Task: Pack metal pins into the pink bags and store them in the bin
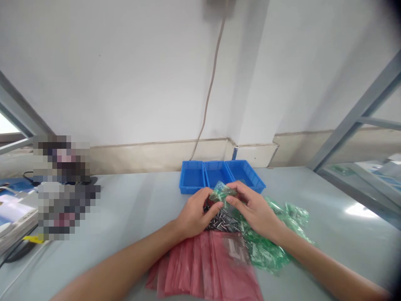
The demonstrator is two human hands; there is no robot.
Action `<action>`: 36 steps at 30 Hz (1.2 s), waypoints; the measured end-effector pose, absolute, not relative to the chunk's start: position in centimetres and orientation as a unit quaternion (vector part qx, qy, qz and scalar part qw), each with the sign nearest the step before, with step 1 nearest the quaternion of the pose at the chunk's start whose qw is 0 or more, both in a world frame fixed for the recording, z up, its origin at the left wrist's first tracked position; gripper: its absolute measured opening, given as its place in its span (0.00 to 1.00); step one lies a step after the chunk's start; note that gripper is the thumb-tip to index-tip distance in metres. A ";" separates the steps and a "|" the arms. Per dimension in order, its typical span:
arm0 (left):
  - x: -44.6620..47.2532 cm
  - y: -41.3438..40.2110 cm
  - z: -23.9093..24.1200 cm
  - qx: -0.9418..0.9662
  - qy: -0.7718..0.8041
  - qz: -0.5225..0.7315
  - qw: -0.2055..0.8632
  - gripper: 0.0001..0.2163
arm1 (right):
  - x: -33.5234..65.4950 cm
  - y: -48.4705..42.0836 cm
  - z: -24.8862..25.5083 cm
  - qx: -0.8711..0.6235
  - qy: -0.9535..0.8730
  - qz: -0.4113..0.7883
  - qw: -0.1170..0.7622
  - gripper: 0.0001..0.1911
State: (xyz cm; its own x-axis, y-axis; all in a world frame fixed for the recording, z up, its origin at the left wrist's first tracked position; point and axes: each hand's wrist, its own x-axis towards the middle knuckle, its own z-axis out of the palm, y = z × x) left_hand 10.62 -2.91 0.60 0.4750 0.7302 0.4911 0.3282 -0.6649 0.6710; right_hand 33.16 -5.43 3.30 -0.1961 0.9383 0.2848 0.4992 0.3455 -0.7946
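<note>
My left hand (196, 213) and my right hand (253, 209) meet over the middle of the table, both with fingers closed on a small green plastic bag (223, 193) held between them. Under the hands lies a heap of several small dark metal pins (223, 221). A fan of red plastic bags (206, 267) lies just in front of the pins, under my left forearm. A pile of green plastic bags (275, 234) spreads under and to the right of my right wrist.
Three blue plastic bins (219, 175) stand side by side behind my hands, near the wall. A grey cable (208, 96) hangs down the wall. Books and cables (15, 217) lie at the left edge. A grey metal frame (354, 121) rises at right.
</note>
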 end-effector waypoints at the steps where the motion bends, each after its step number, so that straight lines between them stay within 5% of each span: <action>1: 10.6 -2.9 0.6 0.820 0.322 0.399 0.254 0.09 | 33.1 -5.5 3.3 -0.497 -0.721 0.280 0.392 0.13; 27: 10.7 -3.0 1.1 0.845 0.284 0.388 0.233 0.05 | 32.8 -5.8 3.4 -0.488 -0.766 0.264 0.325 0.05; 36: 10.7 -3.0 1.1 0.843 0.295 0.381 0.238 0.06 | 32.8 -5.8 3.2 -0.497 -0.764 0.237 0.335 0.09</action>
State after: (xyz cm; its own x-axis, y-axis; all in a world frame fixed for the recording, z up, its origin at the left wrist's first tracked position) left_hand 10.74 -3.00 1.08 0.5355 0.6792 0.5020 0.3166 -0.7124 0.6263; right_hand 32.77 -5.83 3.24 -0.2808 0.9190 0.2766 0.6018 0.3931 -0.6952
